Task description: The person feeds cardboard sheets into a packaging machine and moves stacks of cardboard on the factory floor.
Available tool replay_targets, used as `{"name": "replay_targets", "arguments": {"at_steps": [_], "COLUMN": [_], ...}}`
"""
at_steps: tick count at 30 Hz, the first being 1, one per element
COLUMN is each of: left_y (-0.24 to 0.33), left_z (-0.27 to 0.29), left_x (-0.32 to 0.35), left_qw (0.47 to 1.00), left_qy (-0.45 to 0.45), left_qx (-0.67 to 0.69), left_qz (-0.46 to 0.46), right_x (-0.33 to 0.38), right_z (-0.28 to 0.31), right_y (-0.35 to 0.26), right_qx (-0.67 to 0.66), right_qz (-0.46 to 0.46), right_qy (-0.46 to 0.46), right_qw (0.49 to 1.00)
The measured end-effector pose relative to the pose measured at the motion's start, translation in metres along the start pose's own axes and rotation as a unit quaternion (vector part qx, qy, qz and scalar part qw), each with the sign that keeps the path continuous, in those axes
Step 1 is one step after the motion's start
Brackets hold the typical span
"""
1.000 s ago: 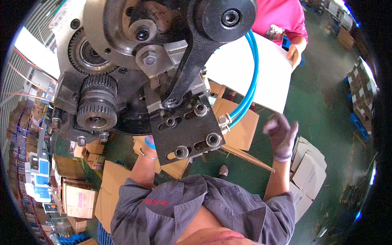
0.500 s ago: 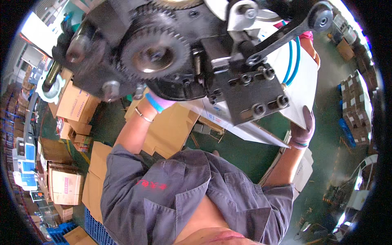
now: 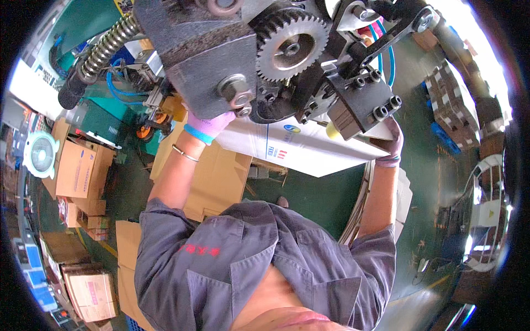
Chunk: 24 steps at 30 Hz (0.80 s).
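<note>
A white cardboard carton [image 3: 309, 151] with blue and red print lies across in front of me, its far part hidden under a dark metal machine head [image 3: 212, 66]. My left hand [image 3: 212, 126], in a pale purple glove with a teal cuff, is at the carton's left end; the machine covers its fingers. At the right end, my right hand [image 3: 393, 140], in a similar glove, is closed around the carton's edge. Above the carton are a toothed gear [image 3: 292, 49] and a bolted black block [image 3: 361, 107]; a yellowish round part [image 3: 333, 131] shows beneath the block.
Brown cardboard sheets [image 3: 215, 176] lie beyond my left forearm, and stacked flat cartons [image 3: 400, 196] stand beside my right. Farther left are brown boxes [image 3: 77, 168] and a pale fan [image 3: 41, 154]. A coil spring [image 3: 107, 49] and blue tubes [image 3: 391, 60] belong to the machine.
The view has shifted, with the machine now farther right. My right hand has moved farther away along with the carton's right edge. More of the carton's printed face shows, and its right panel is mostly hidden.
</note>
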<state>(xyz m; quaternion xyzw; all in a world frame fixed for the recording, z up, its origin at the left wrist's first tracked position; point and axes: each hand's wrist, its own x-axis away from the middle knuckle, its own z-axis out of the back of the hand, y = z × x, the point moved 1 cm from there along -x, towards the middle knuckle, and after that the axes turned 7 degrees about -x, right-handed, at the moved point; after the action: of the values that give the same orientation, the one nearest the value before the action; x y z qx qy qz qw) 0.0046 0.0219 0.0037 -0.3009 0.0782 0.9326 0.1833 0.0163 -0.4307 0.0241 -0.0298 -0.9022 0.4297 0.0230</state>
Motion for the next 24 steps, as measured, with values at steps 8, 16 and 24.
{"name": "replay_targets", "arguments": {"at_steps": [8,16,24], "left_y": [0.003,-0.010,0.017], "left_z": [0.031,0.013,0.041], "left_x": [-0.019,-0.019,-0.031], "left_qw": [0.998,0.987,0.852], "left_qy": [0.039,-0.055,-0.222], "left_qx": [0.048,-0.118,-0.456], "left_qz": [-0.027,-0.093,-0.131], "right_x": [0.053,0.037,0.053], "right_z": [-0.012,-0.006,-0.026], "right_y": [-0.005,0.020,0.020], "right_qx": [0.379,0.265,0.294], "right_qz": [0.285,0.317,0.317], "right_qy": [-0.089,-0.057,0.021], "right_qw": [0.876,0.909,0.902]}}
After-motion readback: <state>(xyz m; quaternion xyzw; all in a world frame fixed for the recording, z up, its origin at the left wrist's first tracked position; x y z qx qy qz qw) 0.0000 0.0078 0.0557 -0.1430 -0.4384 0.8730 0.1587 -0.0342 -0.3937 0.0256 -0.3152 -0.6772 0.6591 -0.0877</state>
